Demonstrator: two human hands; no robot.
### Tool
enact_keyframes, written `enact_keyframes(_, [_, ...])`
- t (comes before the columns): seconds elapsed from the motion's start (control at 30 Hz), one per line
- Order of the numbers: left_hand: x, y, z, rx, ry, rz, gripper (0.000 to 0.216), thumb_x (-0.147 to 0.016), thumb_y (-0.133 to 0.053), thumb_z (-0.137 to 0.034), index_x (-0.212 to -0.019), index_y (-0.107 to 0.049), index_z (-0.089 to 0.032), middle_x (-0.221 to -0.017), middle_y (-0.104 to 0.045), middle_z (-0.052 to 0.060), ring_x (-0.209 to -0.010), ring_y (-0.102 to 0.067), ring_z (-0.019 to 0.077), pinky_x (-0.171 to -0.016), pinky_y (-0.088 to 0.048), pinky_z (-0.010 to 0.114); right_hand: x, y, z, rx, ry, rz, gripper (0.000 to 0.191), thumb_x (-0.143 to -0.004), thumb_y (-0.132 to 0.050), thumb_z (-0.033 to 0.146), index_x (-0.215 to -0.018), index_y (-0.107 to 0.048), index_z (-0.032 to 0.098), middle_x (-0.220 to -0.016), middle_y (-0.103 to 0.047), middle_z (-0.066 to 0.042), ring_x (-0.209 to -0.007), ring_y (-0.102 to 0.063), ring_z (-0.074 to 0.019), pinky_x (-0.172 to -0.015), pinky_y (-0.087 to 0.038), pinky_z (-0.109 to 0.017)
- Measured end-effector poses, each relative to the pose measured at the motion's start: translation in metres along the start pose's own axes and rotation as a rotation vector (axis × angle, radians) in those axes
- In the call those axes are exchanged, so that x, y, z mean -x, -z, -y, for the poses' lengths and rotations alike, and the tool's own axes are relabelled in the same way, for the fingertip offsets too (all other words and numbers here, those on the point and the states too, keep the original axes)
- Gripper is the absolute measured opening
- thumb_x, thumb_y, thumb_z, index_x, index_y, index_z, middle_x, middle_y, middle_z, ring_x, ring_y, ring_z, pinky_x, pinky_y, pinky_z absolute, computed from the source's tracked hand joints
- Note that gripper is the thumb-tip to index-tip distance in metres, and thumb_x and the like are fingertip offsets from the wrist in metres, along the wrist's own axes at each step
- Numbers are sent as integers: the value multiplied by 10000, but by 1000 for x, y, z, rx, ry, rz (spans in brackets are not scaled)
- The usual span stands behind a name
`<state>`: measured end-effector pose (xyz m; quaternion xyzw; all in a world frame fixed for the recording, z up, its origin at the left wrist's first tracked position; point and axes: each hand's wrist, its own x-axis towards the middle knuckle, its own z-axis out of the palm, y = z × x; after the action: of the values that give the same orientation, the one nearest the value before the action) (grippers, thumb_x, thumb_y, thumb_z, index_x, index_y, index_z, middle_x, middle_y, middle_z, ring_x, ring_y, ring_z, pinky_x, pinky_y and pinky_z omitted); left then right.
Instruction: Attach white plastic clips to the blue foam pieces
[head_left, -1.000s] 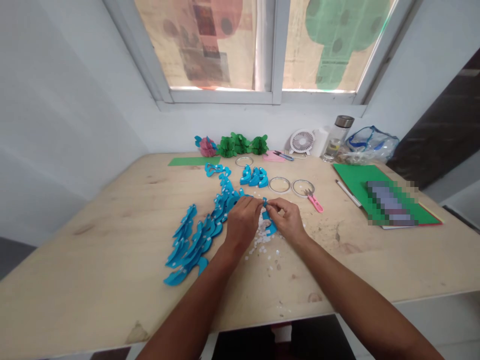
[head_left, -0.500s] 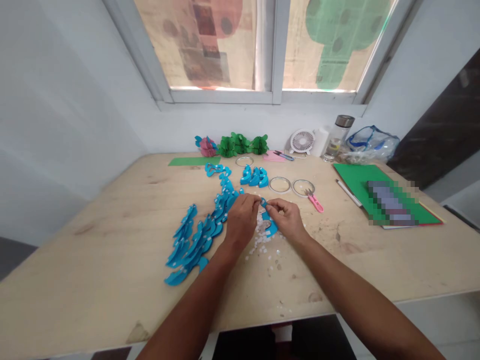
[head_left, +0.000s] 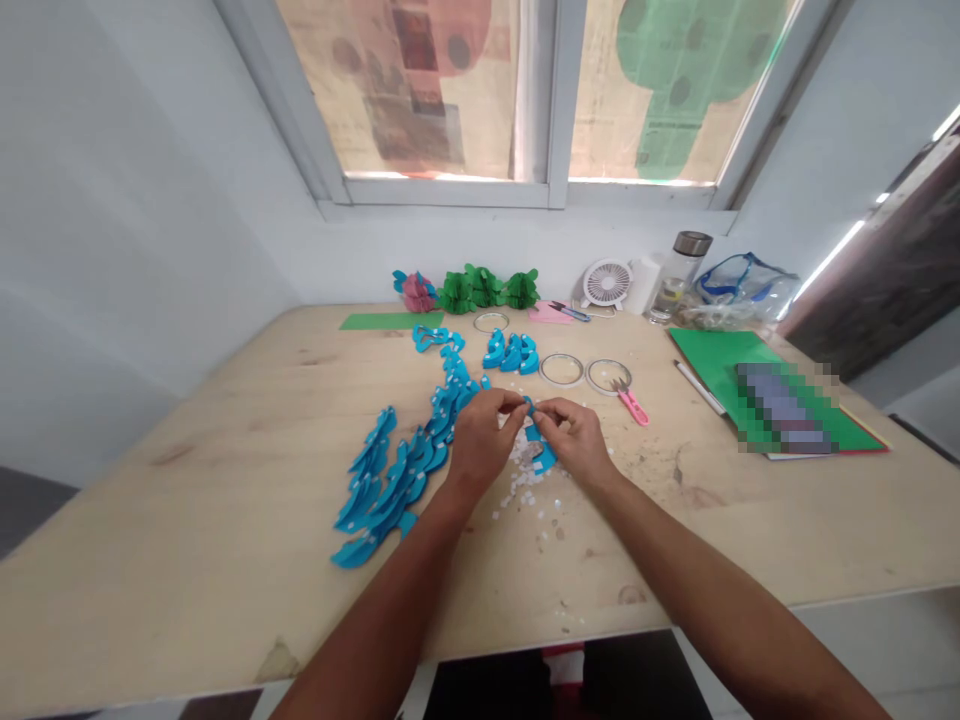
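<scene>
blue paper piece (head_left: 537,446) at frame centre, pinched betw. left hand (head_left: 480,445) & right hand (head_left: 574,440) fingertips. likely light, thin, creases easily; grip edges only, w/ light pressure.

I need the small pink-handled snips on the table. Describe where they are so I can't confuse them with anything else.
Start at the wooden table under the window and find the green paper sheet at its right. Just left of that sheet lie two clear tape rings. The pink-handled snips rest with their tips on the right ring; theirs is the only pink handle near the hands.
</scene>
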<state>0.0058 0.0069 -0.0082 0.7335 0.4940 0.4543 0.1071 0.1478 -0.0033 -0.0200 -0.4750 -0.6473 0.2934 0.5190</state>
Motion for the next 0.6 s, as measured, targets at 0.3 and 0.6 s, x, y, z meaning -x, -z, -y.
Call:
enact_keyframes(0.3, [0, 1, 2, 37, 63, 23, 158, -799, -519, -269, -774, -647, -181, -773, -687, 27, -719, -620, 150, -708, -478, 271, 0, 2, 2, 104, 15, 4, 178, -759, -545, 249, -786, -692, 152, -661, -649, -26, -591, -542, -130, -579, -420, -224])
enact_keyframes(0.6, [-3, 5, -1, 143, 126, 87, 170, -767, -559, -314, -778, -658, -177, -796, -700, 35, -697, -626, 149, -673, -487, 264, -1, 2, 1, 106, 19, 9, 187, -767, -535, 260, -768, -690, 155, -624, -629, -16, -579, -531, -125, -562, -412, -218])
